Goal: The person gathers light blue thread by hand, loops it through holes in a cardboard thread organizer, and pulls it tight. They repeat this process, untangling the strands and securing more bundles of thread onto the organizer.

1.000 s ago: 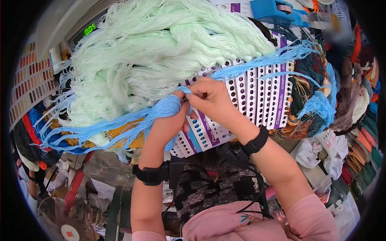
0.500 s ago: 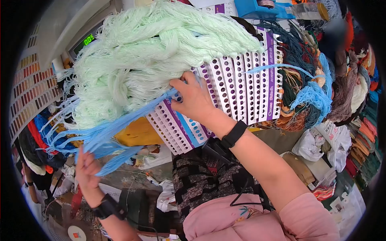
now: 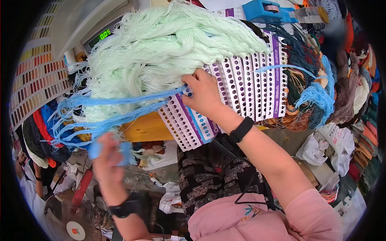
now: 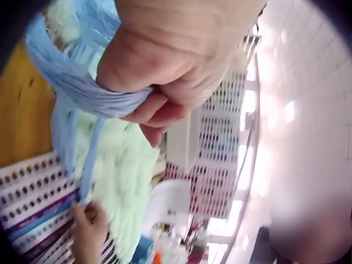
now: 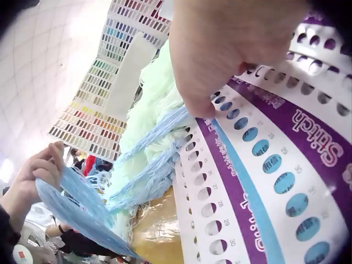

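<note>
A long skein of blue thread (image 3: pixel 120 100) stretches between the two hands. My left hand (image 3: pixel 109 170), blurred in the head view, is low at the left. In the left wrist view, its fingers curl round a thick loop of the blue thread (image 4: pixel 93 99). Over the cards, my right hand (image 3: pixel 204 92) pinches the other end of the thread between thumb and fingers. White and purple punched thread cards (image 3: pixel 241 84) fan out beneath it. A large heap of pale green thread (image 3: pixel 161 52) lies just beyond, covering the cards' far ends.
A lit digital display (image 3: pixel 105 33) stands behind the heap at the left, beside color charts (image 3: pixel 38 76). At the back right is a blue tape dispenser (image 3: pixel 267 12). More blue thread (image 3: pixel 317 98) and dark skeins hang at the right, above plastic bags (image 3: pixel 339 144).
Both hands were together at the blue thread; the left has since swung down and left, drawing the bundle out straight. The right hand stays at the cards, gripping its end.
</note>
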Demonstrator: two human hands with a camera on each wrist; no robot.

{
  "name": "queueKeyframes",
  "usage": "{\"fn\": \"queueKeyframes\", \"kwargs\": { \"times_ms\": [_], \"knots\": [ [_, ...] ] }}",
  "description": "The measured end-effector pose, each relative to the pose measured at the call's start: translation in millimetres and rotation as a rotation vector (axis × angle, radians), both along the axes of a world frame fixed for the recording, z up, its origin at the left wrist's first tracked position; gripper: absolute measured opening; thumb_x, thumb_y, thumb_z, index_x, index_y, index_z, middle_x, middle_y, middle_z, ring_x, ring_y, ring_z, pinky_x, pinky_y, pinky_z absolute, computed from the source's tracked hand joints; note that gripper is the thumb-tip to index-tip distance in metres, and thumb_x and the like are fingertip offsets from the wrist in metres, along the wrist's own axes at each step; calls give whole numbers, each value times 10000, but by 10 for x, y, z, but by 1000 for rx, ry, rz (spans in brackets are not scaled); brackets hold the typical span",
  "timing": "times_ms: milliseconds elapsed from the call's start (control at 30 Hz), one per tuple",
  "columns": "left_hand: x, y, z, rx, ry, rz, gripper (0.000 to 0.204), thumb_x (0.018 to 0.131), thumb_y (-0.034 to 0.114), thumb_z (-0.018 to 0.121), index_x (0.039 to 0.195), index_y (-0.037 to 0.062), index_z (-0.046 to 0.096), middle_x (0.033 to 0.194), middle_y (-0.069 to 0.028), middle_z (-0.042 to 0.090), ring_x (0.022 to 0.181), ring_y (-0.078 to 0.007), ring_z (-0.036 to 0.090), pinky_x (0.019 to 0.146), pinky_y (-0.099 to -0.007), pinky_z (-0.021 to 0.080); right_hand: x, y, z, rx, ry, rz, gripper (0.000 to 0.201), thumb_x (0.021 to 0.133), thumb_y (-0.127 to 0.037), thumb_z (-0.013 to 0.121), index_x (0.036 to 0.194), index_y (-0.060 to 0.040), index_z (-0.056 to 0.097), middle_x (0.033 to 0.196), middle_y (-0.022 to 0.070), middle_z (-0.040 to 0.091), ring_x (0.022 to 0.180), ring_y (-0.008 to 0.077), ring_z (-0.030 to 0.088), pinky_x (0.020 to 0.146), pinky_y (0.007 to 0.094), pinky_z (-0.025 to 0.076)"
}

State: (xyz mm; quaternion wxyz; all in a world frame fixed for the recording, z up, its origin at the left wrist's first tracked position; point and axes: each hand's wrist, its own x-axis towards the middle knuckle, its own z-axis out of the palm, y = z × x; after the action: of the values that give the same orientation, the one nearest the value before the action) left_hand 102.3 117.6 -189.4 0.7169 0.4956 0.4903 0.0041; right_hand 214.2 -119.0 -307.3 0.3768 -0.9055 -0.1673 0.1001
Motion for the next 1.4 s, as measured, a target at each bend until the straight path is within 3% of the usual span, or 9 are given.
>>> {"fn": "queueKeyframes", "kwargs": {
  "times_ms": [133,367,733,867,967,1067,1133,1200,1400],
  "knots": [
    [385,-808,-442,430,-243,-598,178,734,4,554,912,1,554,823,-48,572,461,-42,416,398,-164,328,12,-23,50,9,6,9,367,526,-145,643,873,-99,534,801,87,445,737,265,466,652,345,360],
    [711,-1023,-1059,735,-235,-919,158,709,87,587,844,19,540,732,-101,547,621,-197,524,570,-282,415,53,-67,-4,70,70,26,353,516,-143,637,847,-99,522,793,81,439,736,260,467,640,342,364],
    [862,-728,-728,1407,-252,-1803,61,742,84,554,794,56,574,669,-101,527,612,-272,500,537,-329,383,49,-29,18,54,82,-28,341,508,-158,659,813,-102,519,760,77,425,731,250,459,641,343,343],
    [854,-387,-841,1214,-485,-1296,85,766,135,559,770,59,596,584,-66,513,452,-182,432,452,-293,348,53,28,18,-18,71,-54,343,514,-174,659,825,-110,528,778,74,424,759,239,453,648,337,337],
    [880,-327,-630,432,206,-608,153,780,172,553,881,64,591,598,9,518,401,-74,374,367,-239,310,38,32,14,-22,62,-35,346,539,-171,661,854,-108,531,794,76,424,778,236,450,655,336,338],
    [641,-371,-15,-335,-7,36,258,812,187,514,1023,40,518,718,37,524,414,-2,310,343,-165,269,51,-67,61,78,91,26,339,585,-136,654,895,-95,522,830,82,444,774,250,461,653,332,372],
    [336,-524,191,-640,-137,152,375,842,233,454,1137,5,409,910,-30,514,494,-16,359,370,-139,288,15,-132,214,214,141,12,320,598,-111,646,893,-86,524,855,86,453,783,249,463,653,322,381],
    [191,-926,463,-465,-151,52,420,876,305,328,1155,-6,374,1079,-100,472,756,-126,461,611,-235,410,-98,-162,478,361,125,26,236,617,-72,632,834,-64,540,843,80,473,760,208,488,617,278,395],
    [-59,-1214,706,-392,-379,-239,578,854,426,280,1200,-36,317,1103,-136,460,890,-198,499,757,-333,404,-500,-9,1729,891,1163,97,109,753,-96,568,750,13,569,628,21,530,515,78,483,450,187,377]
  ]
}}
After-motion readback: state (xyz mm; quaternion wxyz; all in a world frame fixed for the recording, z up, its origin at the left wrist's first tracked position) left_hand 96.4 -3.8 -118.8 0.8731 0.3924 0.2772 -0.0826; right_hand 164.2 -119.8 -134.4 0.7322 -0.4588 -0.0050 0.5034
